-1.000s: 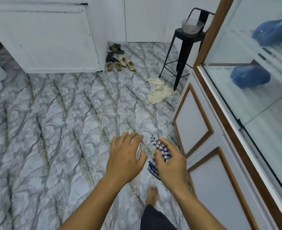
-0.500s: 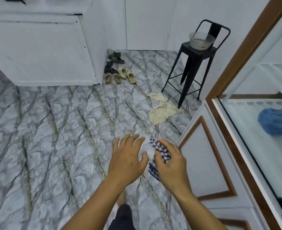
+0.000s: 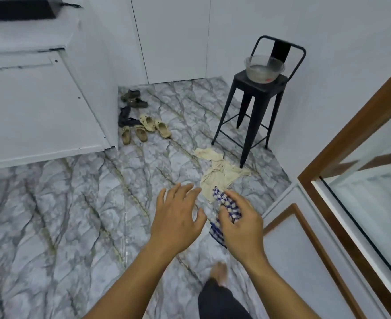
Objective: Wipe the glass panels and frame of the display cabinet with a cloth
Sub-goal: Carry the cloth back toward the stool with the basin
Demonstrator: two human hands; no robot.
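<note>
My right hand (image 3: 241,225) grips a bunched blue-and-white checked cloth (image 3: 226,204) in front of me, above the floor. Just left of it, my left hand (image 3: 177,217) is spread with relaxed fingers and holds nothing. The display cabinet (image 3: 341,196) stands at the right, with a brown wooden frame, a glass panel (image 3: 374,203) and white lower doors trimmed in brown. Neither hand touches the cabinet.
A black metal stool (image 3: 257,104) carries a clear bowl of water (image 3: 264,68) at the back right. A cream rag (image 3: 219,171) lies on the marble floor beside it. Several shoes (image 3: 141,120) sit by a white cabinet (image 3: 38,107) at the left. My bare foot (image 3: 218,273) is below.
The view has swung left and forward toward the stool, so less of the cabinet glass shows. Both hands keep the same pose, the right still holding the cloth.
</note>
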